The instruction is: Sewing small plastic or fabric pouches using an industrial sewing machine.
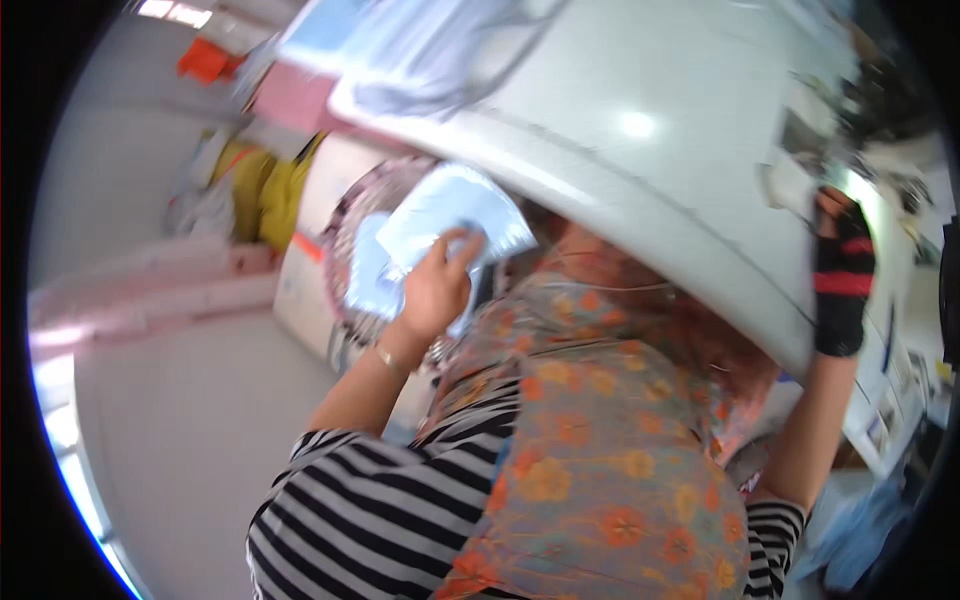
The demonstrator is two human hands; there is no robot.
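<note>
My left hand [437, 290] reaches over a round basket [340, 215] at the left, its thumb and fingers closed on a light blue cloth piece [440, 205]. More light blue cloth pieces [370, 275] lie in the basket below it. My right hand [842, 275], in a black fingerless glove with red stripes, rests at the right end of the white worktable [640, 180]. Its bare fingertips are beside what looks like a sewing machine [870, 150], blurred near the rim. Whether those fingers grip anything does not show.
Light blue and grey-blue cloth [430, 60] lies on the table's far left. Yellow-green cloth [275, 195] and an orange item [208, 62] are beyond the basket. My flowered apron [610, 450] is close to the table edge. Blue cloth [860, 535] hangs at the lower right.
</note>
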